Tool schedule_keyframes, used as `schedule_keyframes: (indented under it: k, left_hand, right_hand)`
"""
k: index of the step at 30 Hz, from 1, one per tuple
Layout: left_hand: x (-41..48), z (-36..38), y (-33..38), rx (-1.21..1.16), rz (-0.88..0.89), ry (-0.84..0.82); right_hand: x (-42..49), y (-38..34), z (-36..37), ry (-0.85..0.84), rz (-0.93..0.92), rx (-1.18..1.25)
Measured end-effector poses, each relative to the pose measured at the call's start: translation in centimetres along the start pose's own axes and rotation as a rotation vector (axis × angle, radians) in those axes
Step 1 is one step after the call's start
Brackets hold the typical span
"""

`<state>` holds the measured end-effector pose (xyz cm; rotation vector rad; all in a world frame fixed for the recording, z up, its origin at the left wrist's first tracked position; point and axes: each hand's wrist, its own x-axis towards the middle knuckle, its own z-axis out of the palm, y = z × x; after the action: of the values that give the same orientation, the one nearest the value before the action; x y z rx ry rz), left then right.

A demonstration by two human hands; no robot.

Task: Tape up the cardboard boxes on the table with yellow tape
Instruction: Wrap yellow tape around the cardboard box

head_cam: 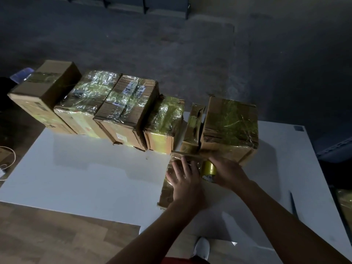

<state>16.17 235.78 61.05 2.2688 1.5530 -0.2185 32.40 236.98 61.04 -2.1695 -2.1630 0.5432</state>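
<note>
A flat cardboard box (168, 189) lies on the white table (91, 174) just in front of me, with shiny tape over its left part. My left hand (183, 180) presses flat on its top, fingers spread. My right hand (227, 173) grips a roll of yellow tape (209, 168) standing on the same box beside the left hand. A row of several taped cardboard boxes lines the table's far edge: a big one (231, 128) right behind the roll, a thin one (194, 128), a small one (164, 126) and larger ones (125, 109) to the left.
A dark pen-like object (293, 203) lies near the table's right edge. The leftmost box (44, 92) overhangs the table's far left corner. A white cable (7, 159) lies on the wooden floor at left. My white shoe (202, 247) shows below the table's near edge.
</note>
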Motion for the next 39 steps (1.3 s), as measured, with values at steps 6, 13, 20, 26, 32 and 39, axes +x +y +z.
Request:
schedule_keyframes:
  k: [6,13,20,26,32,39]
  left_hand:
    - [-0.3,-1.3,-3.8,-0.298,-0.008,0.018]
    - [-0.6,-1.4,-9.0,-0.937,-0.033,0.083]
    - [-0.2,0.1,-12.0,-0.75,0.073,0.102]
    - [1.2,1.0,-13.4,-0.451,0.225,0.119]
    - [1.6,1.2,-13.1,-0.128,0.127,0.058]
    - [1.9,1.2,-12.2,0.019,0.117,0.055]
  right_hand:
    - [0.7,-2.8,-2.2,0.095,-0.083,0.081]
    - [3.1,-6.6,-4.5,0.187,-0.215,0.402]
    - [3.9,-8.8,-0.9,0.013,-0.248,0.385]
    - [3.6,-7.5,0.1,0.032,-0.177,0.362]
    - [3.4,-8.6,-0.9,0.059,-0.23,0.26]
    - [0.7,-5.5,-3.8,0.169,-0.146,0.067]
